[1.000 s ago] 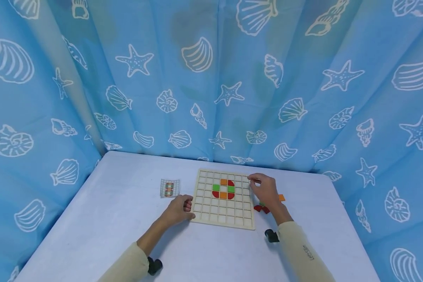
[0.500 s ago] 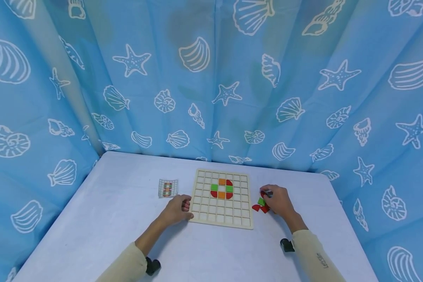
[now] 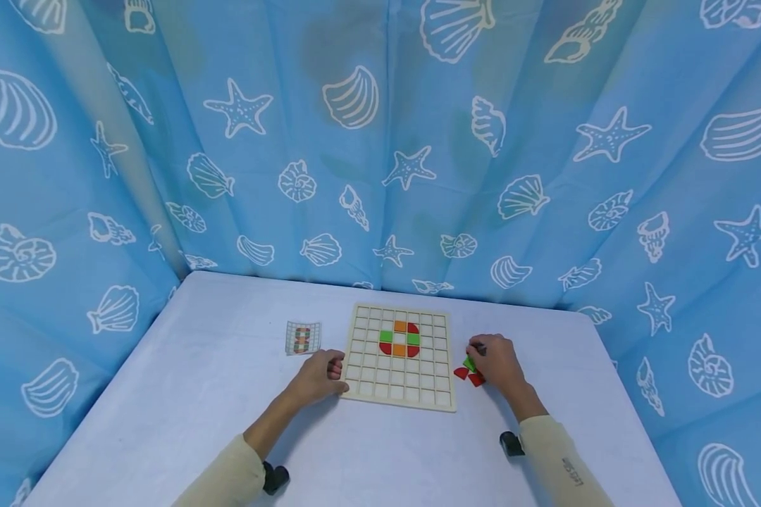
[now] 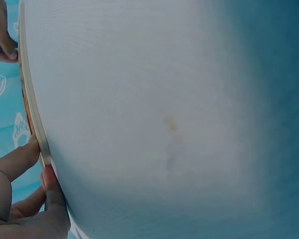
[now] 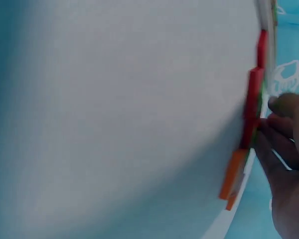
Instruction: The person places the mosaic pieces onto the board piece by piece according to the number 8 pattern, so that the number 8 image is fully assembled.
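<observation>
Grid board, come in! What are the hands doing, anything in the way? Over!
Left hand holding grid board by left edge. Right hand at loose tiles, grip unclear. Seven tiles on board. Right hand hides orange tiles from head view.

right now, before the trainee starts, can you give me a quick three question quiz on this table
1. True or false: the left hand grips the edge of the board.
2. In the head view, the printed card lies: a) on the board, b) right of the board, c) left of the board.
3. How many green pieces sit on the board?

Key: 1. True. 2. c. 3. Two.
</observation>
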`<state>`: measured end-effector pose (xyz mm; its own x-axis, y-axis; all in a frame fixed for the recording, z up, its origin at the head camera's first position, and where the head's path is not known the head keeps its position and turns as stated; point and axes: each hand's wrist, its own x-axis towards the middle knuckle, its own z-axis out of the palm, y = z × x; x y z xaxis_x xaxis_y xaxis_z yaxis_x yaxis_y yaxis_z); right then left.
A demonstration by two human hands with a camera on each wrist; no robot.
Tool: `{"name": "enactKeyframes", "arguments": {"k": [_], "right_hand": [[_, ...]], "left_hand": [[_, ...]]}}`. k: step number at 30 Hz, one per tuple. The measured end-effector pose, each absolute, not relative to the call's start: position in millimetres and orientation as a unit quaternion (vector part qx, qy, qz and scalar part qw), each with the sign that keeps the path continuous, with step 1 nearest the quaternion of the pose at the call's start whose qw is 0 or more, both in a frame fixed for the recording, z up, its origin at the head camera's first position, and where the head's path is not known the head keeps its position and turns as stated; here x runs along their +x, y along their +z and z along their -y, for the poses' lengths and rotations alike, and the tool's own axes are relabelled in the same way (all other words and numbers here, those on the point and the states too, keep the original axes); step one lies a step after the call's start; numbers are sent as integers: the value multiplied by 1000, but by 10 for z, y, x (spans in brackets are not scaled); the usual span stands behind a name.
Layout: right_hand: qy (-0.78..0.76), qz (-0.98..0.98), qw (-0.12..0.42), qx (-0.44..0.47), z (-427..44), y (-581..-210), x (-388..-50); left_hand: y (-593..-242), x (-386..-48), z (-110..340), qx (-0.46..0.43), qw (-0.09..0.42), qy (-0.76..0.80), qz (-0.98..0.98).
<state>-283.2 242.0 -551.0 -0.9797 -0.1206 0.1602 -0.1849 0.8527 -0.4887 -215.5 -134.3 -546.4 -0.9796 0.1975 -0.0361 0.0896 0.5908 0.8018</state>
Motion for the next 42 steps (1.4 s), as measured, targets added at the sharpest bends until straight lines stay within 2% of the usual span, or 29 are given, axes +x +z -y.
{"name": "enactKeyframes", "arguments": {"k": [8,14,22,26,32,38,42], "right_hand": [[278,953,52,105,-2428,-5552,-2799],[275,952,73,116,-2421,-5565,-2819],[282,952,53,110,-2423,-5556,-2823],[288,949,60,116,-2391,-5538,-2860],[312,934,89,149,-2132,-5452,-2967],[344,921,66,169,-1701,-5370,-3054],[345,911,72,216,-1423,-5341,-3147]], "left_hand": [[-5462,-2109,1370,98,51,442,-890],[-5478,-2118,1369,84,61,453,-885],[-5442,-2103,1366,76,69,453,-886],[-5429,-2107,1372,71,77,453,-886],[-5417,-2140,1368,66,76,450,-888],[-5432,-2147,1355,70,82,450,-886],[-5423,-2151,1358,75,80,450,-886]]}}
